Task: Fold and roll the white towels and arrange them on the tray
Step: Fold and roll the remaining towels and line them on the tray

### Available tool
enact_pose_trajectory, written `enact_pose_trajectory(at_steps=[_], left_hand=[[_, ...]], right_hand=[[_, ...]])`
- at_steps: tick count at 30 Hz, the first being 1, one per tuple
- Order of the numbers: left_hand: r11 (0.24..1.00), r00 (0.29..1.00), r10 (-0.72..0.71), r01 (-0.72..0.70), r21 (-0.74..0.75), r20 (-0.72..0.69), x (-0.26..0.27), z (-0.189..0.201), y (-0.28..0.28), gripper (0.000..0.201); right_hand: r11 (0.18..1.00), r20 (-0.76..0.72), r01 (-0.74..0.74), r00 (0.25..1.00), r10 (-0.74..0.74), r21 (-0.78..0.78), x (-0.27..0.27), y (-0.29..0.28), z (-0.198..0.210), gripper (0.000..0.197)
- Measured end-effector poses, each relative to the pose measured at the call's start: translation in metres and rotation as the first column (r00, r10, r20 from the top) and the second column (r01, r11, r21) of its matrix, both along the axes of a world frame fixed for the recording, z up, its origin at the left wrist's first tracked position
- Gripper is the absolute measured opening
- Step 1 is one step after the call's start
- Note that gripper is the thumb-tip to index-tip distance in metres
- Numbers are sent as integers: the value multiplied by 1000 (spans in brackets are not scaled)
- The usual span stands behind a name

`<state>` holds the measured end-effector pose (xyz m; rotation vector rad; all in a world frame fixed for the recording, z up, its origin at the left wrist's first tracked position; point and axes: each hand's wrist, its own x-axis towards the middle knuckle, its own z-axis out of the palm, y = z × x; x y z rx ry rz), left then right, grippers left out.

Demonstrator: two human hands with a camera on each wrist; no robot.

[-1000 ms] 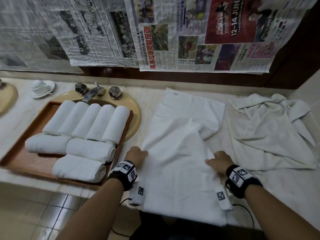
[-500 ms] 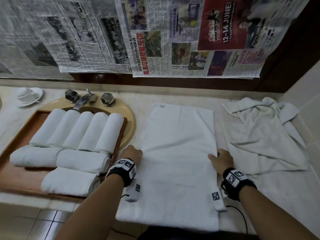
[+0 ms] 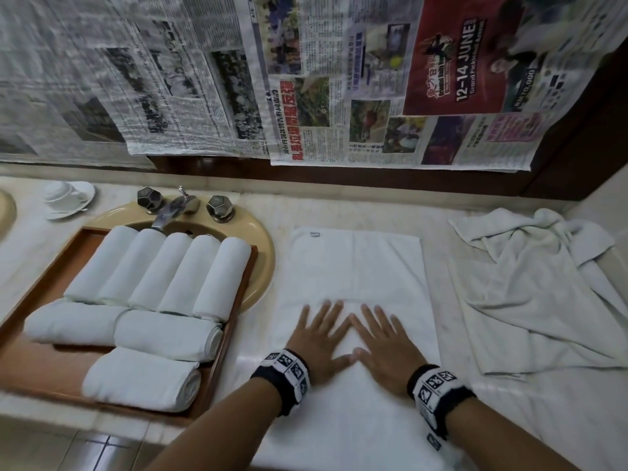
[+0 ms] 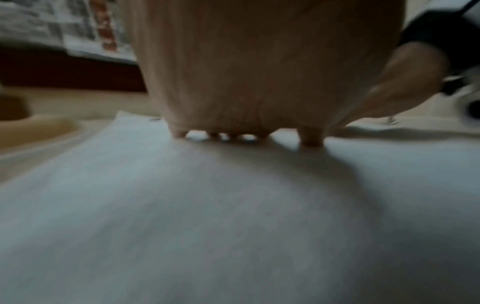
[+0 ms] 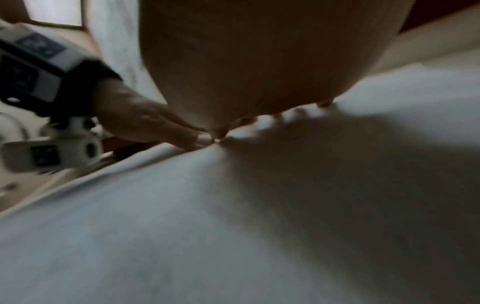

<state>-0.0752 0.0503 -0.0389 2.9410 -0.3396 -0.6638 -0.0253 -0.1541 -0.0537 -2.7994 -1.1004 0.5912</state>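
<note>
Wall: newspaper sheets [image 3: 306, 79] hang above the bench [image 3: 373, 205].
Sink: beige basin [image 3: 261, 253], metal tap [image 3: 170, 209].
Far left: white cup on saucer [image 3: 66, 198].

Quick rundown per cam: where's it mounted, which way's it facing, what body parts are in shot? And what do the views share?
Head: worn on the head, looks forward and down at the counter; both forearms, left hand and right hand flat on the folded towel, tray at left.
Left wrist: under the wrist, looks along the palm; fingertips press the towel.
Right wrist: the same, mirrored; the left hand's thumb and wristband show.
Shared: all three show the folded towel; each wrist view catches the other hand.
</note>
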Motion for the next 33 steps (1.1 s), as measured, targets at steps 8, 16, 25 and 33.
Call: enact_pose_trajectory(at_steps=[8,16,25,33], left_hand=[[944,949,309,-315,100,70,55,-5,48,84],[983,985,174,-173,52,-15,113,-15,45,80],[948,949,315,-315,43,23,178,-19,83,89],[948,947,299,-309,73,117,209,-9,65,82]], right_hand=[[906,32,410,912,-409,-104,58,-4,5,78],[980,-40,193,980,-195,-48,102,35,-4,69],[866,-91,476,866,-491,-153,193,14,4,68],[901,90,414,910,-406,-128,205,49,21,68]])
